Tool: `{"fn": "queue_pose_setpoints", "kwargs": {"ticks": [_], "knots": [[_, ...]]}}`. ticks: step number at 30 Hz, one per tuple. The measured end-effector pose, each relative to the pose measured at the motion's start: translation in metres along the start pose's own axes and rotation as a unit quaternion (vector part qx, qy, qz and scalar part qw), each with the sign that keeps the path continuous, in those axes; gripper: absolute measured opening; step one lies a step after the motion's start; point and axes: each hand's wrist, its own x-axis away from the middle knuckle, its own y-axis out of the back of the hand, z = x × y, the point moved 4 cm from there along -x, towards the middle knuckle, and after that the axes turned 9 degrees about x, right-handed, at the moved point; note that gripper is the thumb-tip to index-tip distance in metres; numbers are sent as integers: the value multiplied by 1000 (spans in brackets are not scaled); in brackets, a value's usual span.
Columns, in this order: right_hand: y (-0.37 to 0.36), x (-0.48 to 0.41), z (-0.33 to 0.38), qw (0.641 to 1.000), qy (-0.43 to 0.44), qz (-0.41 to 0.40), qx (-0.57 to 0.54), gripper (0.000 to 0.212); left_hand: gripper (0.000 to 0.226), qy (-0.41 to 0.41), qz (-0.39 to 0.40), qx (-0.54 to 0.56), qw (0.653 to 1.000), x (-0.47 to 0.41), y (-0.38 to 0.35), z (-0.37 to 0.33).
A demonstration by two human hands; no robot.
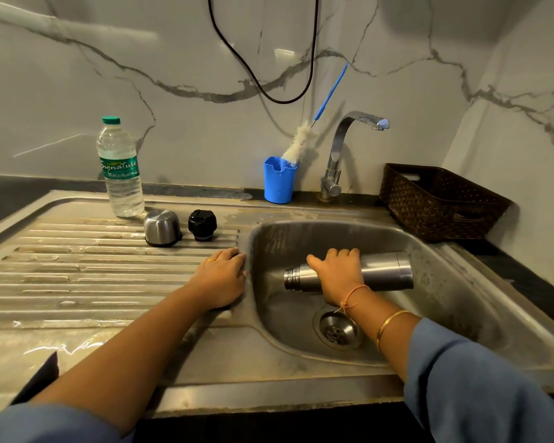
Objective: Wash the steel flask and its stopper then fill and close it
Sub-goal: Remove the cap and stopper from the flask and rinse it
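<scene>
Over the sink (445, 314), right hand (338, 276) curls around the sideways flask (384, 271); left hand (221, 279) rests flat, fingers together.

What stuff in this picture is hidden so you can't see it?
Head view:
- Shiny steel flask: middle covered by the right hand; inside not visible.
- White bottle brush: lower end hidden inside the blue plastic cup.
- Dark woven basket: its front wall hides the inside.
- Clear plastic water bottle: small label print too tiny to read.
</scene>
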Motion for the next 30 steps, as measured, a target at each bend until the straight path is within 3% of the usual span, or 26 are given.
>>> {"fn": "queue_pose_setpoints", "kwargs": {"ticks": [21, 30], "knots": [[78, -26, -20, 975, 47, -137, 167, 51, 48, -6, -13, 27, 1000, 2, 3, -1], [65, -22, -5, 974, 79, -127, 172, 56, 48, -4, -13, 28, 1000, 2, 4, -2]]}}
